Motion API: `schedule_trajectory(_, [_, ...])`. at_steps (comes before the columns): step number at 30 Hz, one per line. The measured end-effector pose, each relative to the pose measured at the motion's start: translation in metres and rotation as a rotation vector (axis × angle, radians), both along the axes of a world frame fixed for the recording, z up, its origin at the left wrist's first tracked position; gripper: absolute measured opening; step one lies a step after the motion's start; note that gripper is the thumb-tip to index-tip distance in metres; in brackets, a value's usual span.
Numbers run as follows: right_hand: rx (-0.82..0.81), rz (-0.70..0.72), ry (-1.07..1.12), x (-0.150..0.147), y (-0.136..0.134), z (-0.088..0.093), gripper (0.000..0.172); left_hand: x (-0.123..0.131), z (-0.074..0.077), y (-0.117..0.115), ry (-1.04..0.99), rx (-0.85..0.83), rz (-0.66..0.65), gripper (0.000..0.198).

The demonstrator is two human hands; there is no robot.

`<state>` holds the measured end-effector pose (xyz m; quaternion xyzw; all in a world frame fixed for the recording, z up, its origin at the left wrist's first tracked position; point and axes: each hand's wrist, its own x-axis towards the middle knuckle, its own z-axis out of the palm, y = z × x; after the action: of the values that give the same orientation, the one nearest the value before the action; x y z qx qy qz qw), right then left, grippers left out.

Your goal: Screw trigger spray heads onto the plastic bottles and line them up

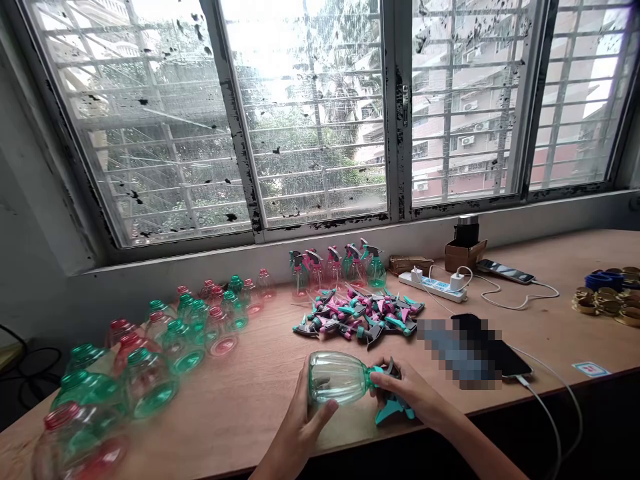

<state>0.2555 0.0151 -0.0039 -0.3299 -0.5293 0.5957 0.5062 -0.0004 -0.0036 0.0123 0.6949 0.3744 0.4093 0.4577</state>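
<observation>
Nearest you: the bench's front edge, with both forearms coming in over it. Your left hand is wrapped round the base end of a green-tinted bottle, thumb on the near side. The bottle lies sideways, neck toward your right hand, whose fingers are closed on a turquoise-and-grey spray head at the neck. Whether the threads are engaged, you cannot tell from here.

Handling, as I judge it: keep the head square to the neck, turn with the right, steady with the left. The wall looks thin, so hold lightly; a crooked start may cross the thread.

Room: bare wood lies left of your hands, the best side for elbow swing. Right is tighter: a phone and its white cable, which drops over the edge and could snag a sleeve.

Beyond: a heap of loose spray heads; headless bottles crowd the left; farther back, sprayers stand upright by the wall.
</observation>
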Motion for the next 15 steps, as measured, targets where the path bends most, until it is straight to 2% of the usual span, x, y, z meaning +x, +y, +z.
schedule_trajectory(8, [-0.002,-0.014,0.01,-0.001,0.0,0.003,0.043,-0.002,-0.014,0.008,-0.03,0.04,0.003,0.1])
schedule_trajectory(15, [0.007,-0.017,-0.022,-0.001,-0.001,0.003,0.043,-0.004,-0.012,0.005,-0.032,-0.039,0.019,0.107])
